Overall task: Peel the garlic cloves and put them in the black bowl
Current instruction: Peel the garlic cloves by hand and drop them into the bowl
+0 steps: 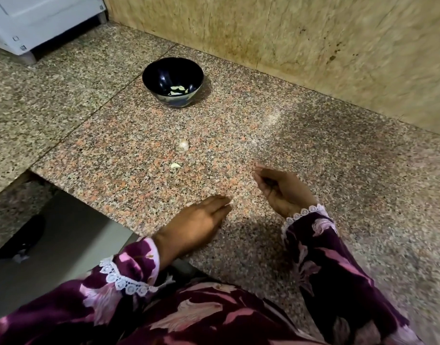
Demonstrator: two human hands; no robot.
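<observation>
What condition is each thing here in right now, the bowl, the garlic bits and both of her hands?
black bowl: upright, a few peeled cloves inside.
garlic piece: on the counter, apparently still in its skin.
smaller clove: lying loose on the counter, nearer her.
left hand: flat on the counter, fingers straight, holding nothing.
right hand: raised, fingers loosely curled, apparently empty.

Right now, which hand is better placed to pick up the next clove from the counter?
Probably the left hand: it lies flat, open and empty, and the nearer clove is ahead on its side. The right hand is cupped and farther to the side.
</observation>
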